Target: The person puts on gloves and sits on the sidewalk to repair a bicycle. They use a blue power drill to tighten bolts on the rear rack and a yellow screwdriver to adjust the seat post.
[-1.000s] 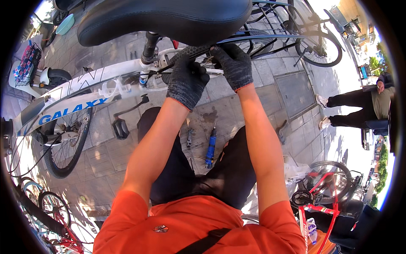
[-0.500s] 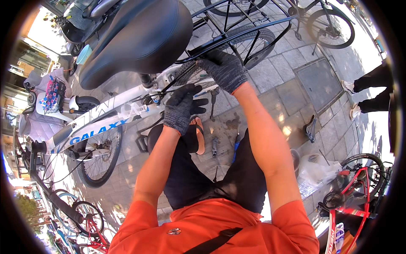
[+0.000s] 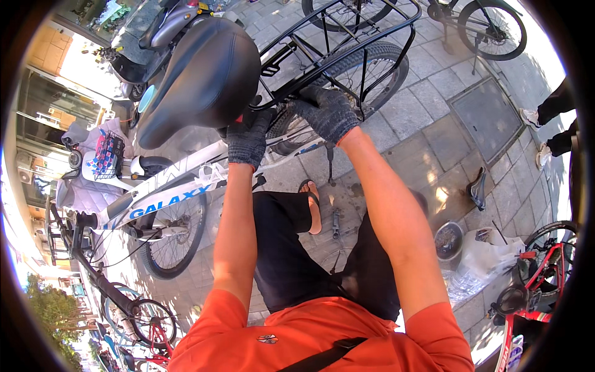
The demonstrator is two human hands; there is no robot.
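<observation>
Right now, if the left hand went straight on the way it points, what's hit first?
Probably the saddle, near its rear edge, directly ahead of the left hand in the picture. Depth is unclear, so the hand might pass beneath it.

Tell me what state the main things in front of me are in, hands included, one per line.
white bicycle, standing
saddle, right side up
rear wheel, below the rack
left hand, gloved, close by the saddle, partly hidden
right hand, gloved, against the rack, grip unclear
small metal tool, lying on the paving
plastic bag, crumpled
bowl, uncovered, dark inside
</observation>
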